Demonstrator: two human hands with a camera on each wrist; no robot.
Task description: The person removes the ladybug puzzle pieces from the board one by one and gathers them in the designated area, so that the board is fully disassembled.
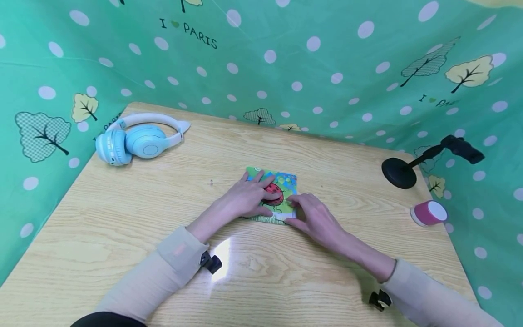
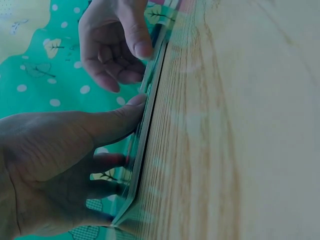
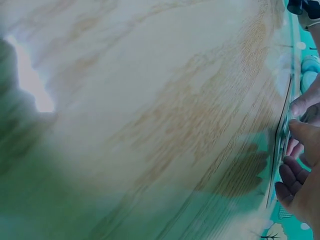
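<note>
A small, thin picture book (image 1: pixel 287 180) with a red ladybug on a green and blue picture lies on the wooden table. My left hand (image 1: pixel 249 196) rests on its left part with the fingers spread, covering some of the picture. At the right edge is my right hand (image 1: pixel 318 219), its thumb and index fingertips on the book's right side, apart from each other. The left wrist view shows the book's edge (image 2: pixel 145 131) from the side, with the left thumb and fingertips against it. There the right hand (image 2: pixel 112 42) has its fingers loosely bent.
Light blue headphones (image 1: pixel 149 141) lie at the table's back left. Toward the right stand a black stand (image 1: pixel 399 173) with a jointed arm and a pink cup-shaped thing (image 1: pixel 428 213) with a white top. Behind the table (image 1: pixel 196 190) hangs a green dotted cloth (image 1: pixel 245 59).
</note>
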